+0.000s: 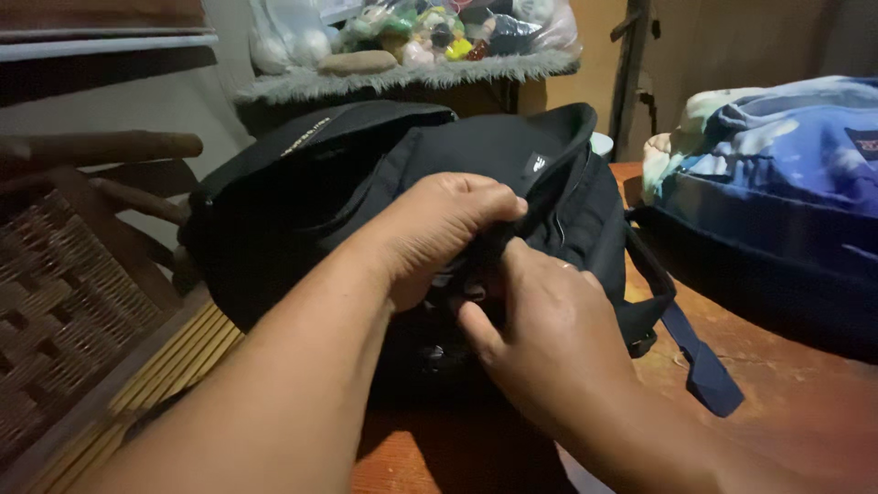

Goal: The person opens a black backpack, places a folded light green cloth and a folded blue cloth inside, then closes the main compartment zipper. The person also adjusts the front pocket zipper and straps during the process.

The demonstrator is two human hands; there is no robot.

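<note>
We find one black backpack (366, 201) on the wooden table (777, 402), directly under both hands. Our left hand (439, 233) is curled shut, pinching the bag's fabric at its opening. Our right hand (540, 334) is half closed, fingers tucked against the same spot. The bag's contents are hidden. Right of the hands lies one blue backpack (786, 201); left, one wicker chair (64, 293).
</note>
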